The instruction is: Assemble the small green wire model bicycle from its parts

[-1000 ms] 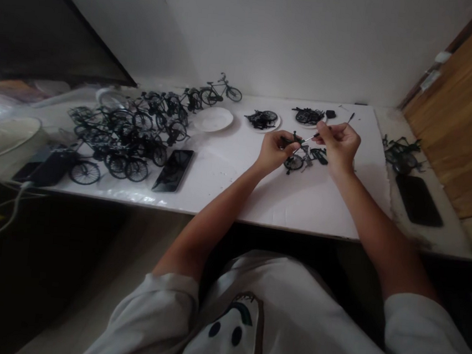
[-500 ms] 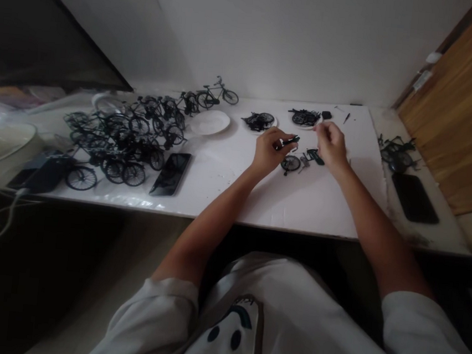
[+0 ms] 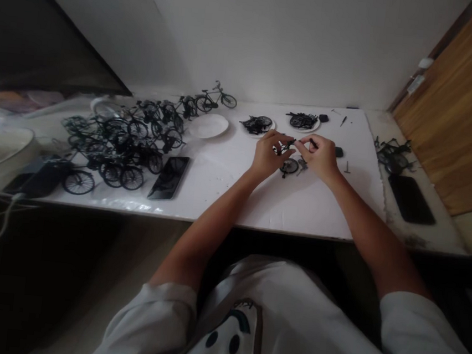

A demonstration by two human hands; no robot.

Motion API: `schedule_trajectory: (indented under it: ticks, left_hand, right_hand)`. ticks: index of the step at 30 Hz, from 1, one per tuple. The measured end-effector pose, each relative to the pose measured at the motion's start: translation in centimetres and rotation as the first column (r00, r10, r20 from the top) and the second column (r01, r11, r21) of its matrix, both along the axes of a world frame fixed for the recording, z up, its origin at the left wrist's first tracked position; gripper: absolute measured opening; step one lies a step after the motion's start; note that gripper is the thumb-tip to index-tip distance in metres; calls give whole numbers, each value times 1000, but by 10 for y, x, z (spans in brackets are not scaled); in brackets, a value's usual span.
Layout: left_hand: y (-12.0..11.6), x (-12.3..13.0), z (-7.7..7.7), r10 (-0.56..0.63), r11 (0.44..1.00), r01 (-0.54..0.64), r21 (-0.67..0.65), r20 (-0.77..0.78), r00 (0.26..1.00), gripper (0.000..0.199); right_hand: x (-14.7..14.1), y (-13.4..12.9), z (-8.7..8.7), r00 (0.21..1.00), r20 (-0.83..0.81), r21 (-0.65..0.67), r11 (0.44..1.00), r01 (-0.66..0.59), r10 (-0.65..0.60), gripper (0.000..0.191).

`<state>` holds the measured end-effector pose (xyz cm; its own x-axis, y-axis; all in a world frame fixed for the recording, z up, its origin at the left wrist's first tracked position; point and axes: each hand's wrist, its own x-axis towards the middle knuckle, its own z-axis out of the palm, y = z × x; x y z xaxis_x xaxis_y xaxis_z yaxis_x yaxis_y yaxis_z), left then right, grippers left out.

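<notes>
My left hand [image 3: 268,155] pinches a small dark part [image 3: 285,147] above the white board. Close beside it, fingertips nearly meeting, my right hand [image 3: 319,156] is closed on something small and dark, too small to make out. Just below the fingers a small black wheel [image 3: 289,166] lies on the board. Behind my left hand, a white plate [image 3: 272,126] holds dark bicycle parts [image 3: 256,124]. Another plate [image 3: 316,127], farther right, carries more dark parts [image 3: 302,120].
Many small black model bicycles [image 3: 118,143] crowd the left side. A bare white plate [image 3: 208,126] and a phone [image 3: 169,178] are beside them. At the right edge are another phone [image 3: 412,199] and dark bicycle parts [image 3: 394,155]. A small tool [image 3: 347,167] lies right of my hand.
My right hand has moved left and down from the rear right plate to meet my left hand. The camera view has shifted slightly.
</notes>
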<state>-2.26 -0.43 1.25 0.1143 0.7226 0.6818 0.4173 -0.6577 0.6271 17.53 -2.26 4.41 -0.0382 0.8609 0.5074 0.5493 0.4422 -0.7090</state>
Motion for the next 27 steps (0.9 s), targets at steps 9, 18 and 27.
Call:
schedule_trajectory:
  ticks: [9, 18, 27]
  left_hand:
    - [-4, 0, 2, 76, 992, -35, -123, 343, 936, 70]
    - [-8, 0, 24, -70, 597, 608, -523, 722, 689, 54]
    - [-13, -2, 25, -98, 570, 643, -513, 734, 672, 40]
  right_hand:
    - [5, 2, 1, 985, -129, 183, 973, 139, -116, 38]
    - [4, 6, -2, 966, -245, 256, 956, 143, -79, 71]
    - [-2, 1, -6, 980, -194, 214, 977, -5, 48, 73]
